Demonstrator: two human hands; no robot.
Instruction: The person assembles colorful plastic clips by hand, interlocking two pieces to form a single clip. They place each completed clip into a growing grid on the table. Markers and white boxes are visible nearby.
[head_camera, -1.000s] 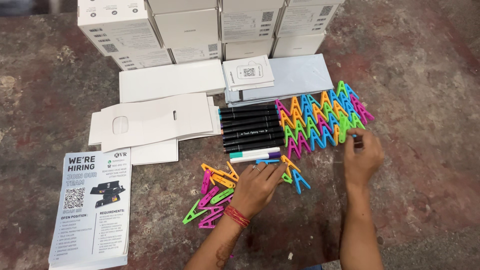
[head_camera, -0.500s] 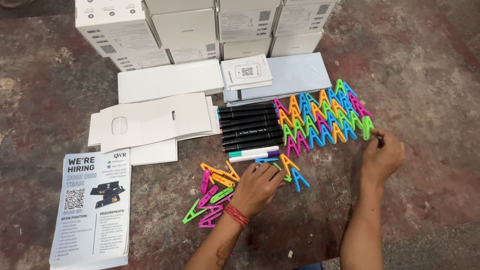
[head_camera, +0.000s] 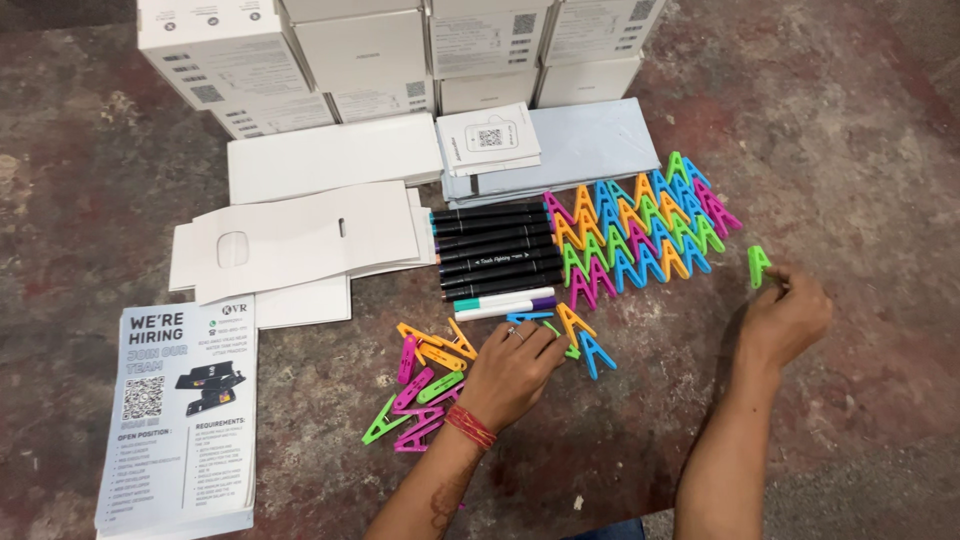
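Pinching a green peg (head_camera: 759, 265) at its fingertips, the right hand (head_camera: 785, 320) could drop it; left hand (head_camera: 512, 370) lies spread on loose pegs (head_camera: 425, 390), gripping nothing.

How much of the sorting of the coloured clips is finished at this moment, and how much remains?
Most looks done: many clips stand in neat rows beside the black markers. In hand: the right hand holds one green clip just right of the rows, and the left hand rests on the loose clips near an orange and a blue one. Left: a loose pile of roughly ten clips on the floor.
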